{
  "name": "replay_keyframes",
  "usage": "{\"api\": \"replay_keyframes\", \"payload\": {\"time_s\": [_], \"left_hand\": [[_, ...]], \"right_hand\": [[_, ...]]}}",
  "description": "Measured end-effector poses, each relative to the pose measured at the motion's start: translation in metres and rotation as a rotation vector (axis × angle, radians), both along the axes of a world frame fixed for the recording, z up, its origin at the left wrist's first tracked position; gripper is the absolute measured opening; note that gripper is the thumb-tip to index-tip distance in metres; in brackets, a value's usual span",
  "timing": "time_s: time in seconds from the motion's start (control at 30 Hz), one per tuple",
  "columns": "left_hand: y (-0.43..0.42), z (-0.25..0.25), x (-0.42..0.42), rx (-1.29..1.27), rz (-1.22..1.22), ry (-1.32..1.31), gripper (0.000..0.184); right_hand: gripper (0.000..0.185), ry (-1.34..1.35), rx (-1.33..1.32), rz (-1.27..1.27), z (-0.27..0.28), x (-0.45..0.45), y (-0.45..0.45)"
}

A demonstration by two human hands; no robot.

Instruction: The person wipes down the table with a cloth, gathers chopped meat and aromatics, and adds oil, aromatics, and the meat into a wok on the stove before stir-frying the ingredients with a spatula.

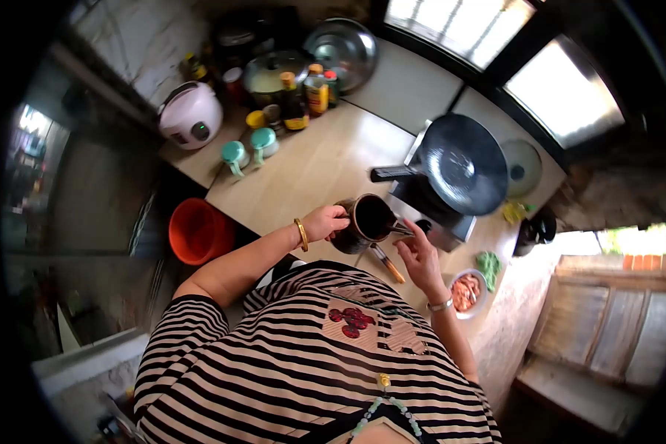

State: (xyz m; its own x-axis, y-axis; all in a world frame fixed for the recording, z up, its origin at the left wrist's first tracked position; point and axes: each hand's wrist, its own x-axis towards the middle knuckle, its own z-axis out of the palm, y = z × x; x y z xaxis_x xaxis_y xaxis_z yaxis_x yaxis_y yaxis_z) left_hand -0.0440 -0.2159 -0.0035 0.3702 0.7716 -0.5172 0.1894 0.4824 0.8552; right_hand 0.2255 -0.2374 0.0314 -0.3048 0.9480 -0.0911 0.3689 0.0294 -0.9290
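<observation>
My left hand (324,223) is closed on the side of a dark brown jar (350,238), which tilts over the counter's front edge with its mouth toward the right. The inside of the jar looks dark, and its contents cannot be made out. At the mouth, my right hand (419,259) has its thumb and fingers closed on a utensil with a thin shiny handle (401,229); its other end is hidden in the jar. Below the jar lies a brown-handled tool (387,264). A bowl of cut raw meat (465,292) stands beside my right wrist.
A black wok (462,164) sits on the stove (451,228), its handle pointing left. Green vegetables (488,268) lie past the meat bowl. Two green-lidded jars (263,140), sauce bottles (317,90) and a pink rice cooker (191,116) stand at the back left. An orange bucket (197,231) is below.
</observation>
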Motion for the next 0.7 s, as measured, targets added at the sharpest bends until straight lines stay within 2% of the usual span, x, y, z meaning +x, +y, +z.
{"api": "replay_keyframes", "payload": {"time_s": [0.13,0.27,0.37,0.5,0.7], "left_hand": [[-0.01,-0.014,-0.093,0.002,0.232,-0.009,0.015],[-0.011,-0.013,-0.184,0.105,0.509,-0.086,0.015],[0.004,-0.005,-0.248,0.211,0.737,-0.099,0.014],[0.042,-0.008,-0.308,0.27,0.906,-0.175,0.015],[0.13,-0.088,-0.371,0.364,1.012,-0.292,0.013]], "right_hand": [[0.044,-0.044,-0.066,0.054,-0.034,-0.052,0.004],[0.019,-0.115,-0.17,0.146,-0.058,-0.094,0.011],[0.021,-0.226,-0.16,0.19,-0.067,-0.119,0.021],[0.022,-0.311,-0.186,0.158,-0.064,-0.146,0.035],[0.021,-0.321,-0.224,0.037,-0.068,-0.16,0.019]]}}
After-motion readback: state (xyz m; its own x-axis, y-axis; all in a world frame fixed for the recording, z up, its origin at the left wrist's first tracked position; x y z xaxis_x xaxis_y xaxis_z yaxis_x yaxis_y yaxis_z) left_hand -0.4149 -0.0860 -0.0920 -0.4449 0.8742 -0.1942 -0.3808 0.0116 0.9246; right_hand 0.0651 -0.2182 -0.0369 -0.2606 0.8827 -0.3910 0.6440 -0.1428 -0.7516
